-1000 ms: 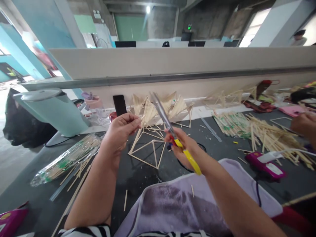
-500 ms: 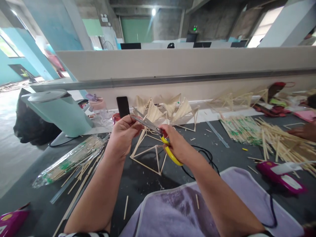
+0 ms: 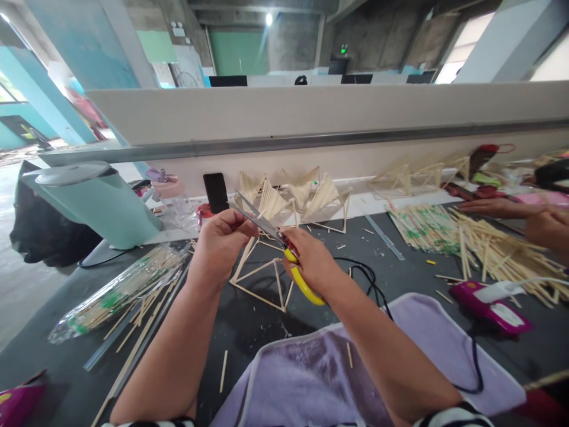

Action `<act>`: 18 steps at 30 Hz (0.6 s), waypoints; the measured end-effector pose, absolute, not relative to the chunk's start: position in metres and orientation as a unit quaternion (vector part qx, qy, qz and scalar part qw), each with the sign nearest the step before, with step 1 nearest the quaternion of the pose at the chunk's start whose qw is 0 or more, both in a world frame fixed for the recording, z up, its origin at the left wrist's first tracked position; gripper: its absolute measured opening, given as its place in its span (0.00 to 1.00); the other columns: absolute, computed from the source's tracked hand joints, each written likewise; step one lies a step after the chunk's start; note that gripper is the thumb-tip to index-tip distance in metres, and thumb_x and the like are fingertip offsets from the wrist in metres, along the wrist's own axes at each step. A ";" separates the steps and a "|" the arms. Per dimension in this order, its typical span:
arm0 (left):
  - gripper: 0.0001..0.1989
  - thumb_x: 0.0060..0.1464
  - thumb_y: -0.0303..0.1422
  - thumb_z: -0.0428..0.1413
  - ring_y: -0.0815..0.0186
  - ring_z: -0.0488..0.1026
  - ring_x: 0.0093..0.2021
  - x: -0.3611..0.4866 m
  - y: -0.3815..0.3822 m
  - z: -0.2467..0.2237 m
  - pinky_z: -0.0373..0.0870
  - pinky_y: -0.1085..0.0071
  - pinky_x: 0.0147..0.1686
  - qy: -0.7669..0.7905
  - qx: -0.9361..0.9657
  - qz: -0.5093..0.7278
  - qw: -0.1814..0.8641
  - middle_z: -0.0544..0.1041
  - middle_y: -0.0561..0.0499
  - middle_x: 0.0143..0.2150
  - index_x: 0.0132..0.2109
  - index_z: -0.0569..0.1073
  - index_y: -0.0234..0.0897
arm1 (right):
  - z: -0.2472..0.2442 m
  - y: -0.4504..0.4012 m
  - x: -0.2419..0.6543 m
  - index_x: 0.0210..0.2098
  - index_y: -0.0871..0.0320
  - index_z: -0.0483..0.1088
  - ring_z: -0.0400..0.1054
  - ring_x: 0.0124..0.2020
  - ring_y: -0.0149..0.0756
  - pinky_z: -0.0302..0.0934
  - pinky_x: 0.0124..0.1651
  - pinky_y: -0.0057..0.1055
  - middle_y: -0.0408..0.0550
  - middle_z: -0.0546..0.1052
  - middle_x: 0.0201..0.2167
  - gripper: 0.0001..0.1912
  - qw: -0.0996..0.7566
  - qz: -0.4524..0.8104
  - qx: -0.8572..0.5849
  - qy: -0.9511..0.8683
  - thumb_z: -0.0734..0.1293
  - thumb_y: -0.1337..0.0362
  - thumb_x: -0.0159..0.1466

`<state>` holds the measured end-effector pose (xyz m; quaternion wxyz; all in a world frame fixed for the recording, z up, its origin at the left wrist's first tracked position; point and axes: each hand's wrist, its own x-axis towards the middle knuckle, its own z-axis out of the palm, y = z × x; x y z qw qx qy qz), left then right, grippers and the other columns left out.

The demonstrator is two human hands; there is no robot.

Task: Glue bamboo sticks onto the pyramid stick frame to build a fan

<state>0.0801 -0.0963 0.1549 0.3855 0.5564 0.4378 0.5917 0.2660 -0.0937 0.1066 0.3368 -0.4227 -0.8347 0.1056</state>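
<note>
Half hides the yellow-handled, steel-bladed scissors point(image 3: 291, 256) in the clamped grip of the right hand point(image 3: 313, 259), with parted blades. Pinches together the fingertips of the left hand point(image 3: 217, 243) beside them; cannot tell on what. Partly blocks a triangular, pale wooden-stick frame point(image 3: 258, 296) on the matte black table point(image 3: 249, 332), near soft lilac cloth point(image 3: 302, 367).

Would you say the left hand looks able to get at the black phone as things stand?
Probably yes: the phone stands just beyond the left hand with nothing visible blocking it, though that hand is pinched shut beside the scissors.
</note>
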 end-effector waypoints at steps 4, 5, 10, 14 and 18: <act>0.04 0.47 0.28 0.61 0.76 0.66 0.22 0.084 -0.099 0.156 0.62 0.81 0.21 0.426 0.588 0.592 0.349 0.72 0.57 0.22 0.28 0.73 0.35 | 0.106 -0.094 0.266 0.50 0.55 0.66 0.70 0.41 0.39 0.64 0.45 0.35 0.50 0.75 0.43 0.25 0.361 0.116 -0.432 -0.818 0.64 0.73 0.52; 0.04 0.46 0.28 0.62 0.76 0.67 0.22 0.085 -0.100 0.157 0.63 0.80 0.22 0.424 0.595 0.594 0.337 0.72 0.57 0.22 0.29 0.73 0.35 | 0.107 -0.094 0.267 0.49 0.55 0.66 0.70 0.40 0.39 0.64 0.44 0.34 0.49 0.76 0.41 0.25 0.360 0.120 -0.434 -0.817 0.63 0.74 0.51; 0.02 0.46 0.26 0.60 0.74 0.66 0.22 0.089 -0.106 0.161 0.62 0.79 0.22 0.465 0.583 0.599 0.292 0.72 0.56 0.21 0.27 0.74 0.34 | 0.111 -0.095 0.270 0.51 0.55 0.65 0.69 0.44 0.40 0.63 0.46 0.36 0.51 0.74 0.45 0.28 0.331 0.116 -0.440 -0.827 0.62 0.75 0.50; 0.02 0.44 0.25 0.60 0.73 0.68 0.24 0.086 -0.107 0.159 0.63 0.78 0.23 0.461 0.587 0.610 0.266 0.74 0.55 0.23 0.27 0.76 0.35 | 0.111 -0.096 0.271 0.54 0.55 0.62 0.67 0.48 0.42 0.63 0.51 0.39 0.53 0.71 0.49 0.30 0.337 0.102 -0.414 -0.839 0.61 0.75 0.51; 0.05 0.41 0.23 0.61 0.72 0.71 0.26 0.082 -0.105 0.156 0.66 0.78 0.25 0.433 0.575 0.624 0.304 0.75 0.55 0.24 0.29 0.78 0.36 | 0.115 -0.097 0.272 0.52 0.57 0.62 0.66 0.46 0.42 0.63 0.50 0.39 0.53 0.70 0.46 0.29 0.333 0.092 -0.405 -0.846 0.60 0.75 0.50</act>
